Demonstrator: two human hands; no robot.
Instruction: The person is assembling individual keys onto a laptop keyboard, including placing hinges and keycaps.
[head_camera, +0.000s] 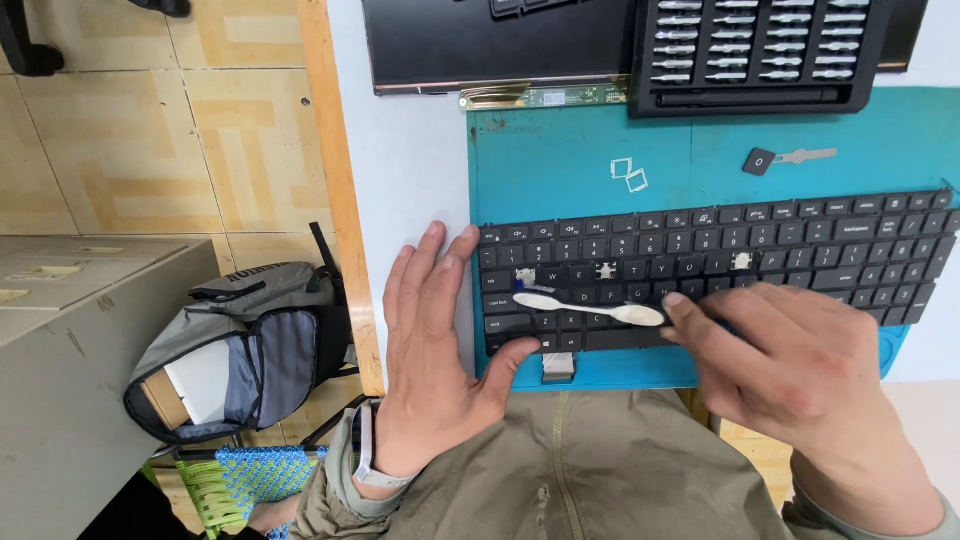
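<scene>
Fingers (690, 312) hide white spudger (590, 306) end; kbd (800, 250) cropped.

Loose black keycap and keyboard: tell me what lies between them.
In the head view, only bare teal mat lies between the loose black keycap and the keyboard. The white clips sit off to the left.

Floor's beige square tile (150, 140) with pale grout lines. White tabletop (410, 170) with a wood edge strip (340, 190). A grey backpack (250, 340) sits on the floor beside a grey cabinet (80, 380), with a chair base (30, 50) up in the corner. Lighting's even.
</scene>
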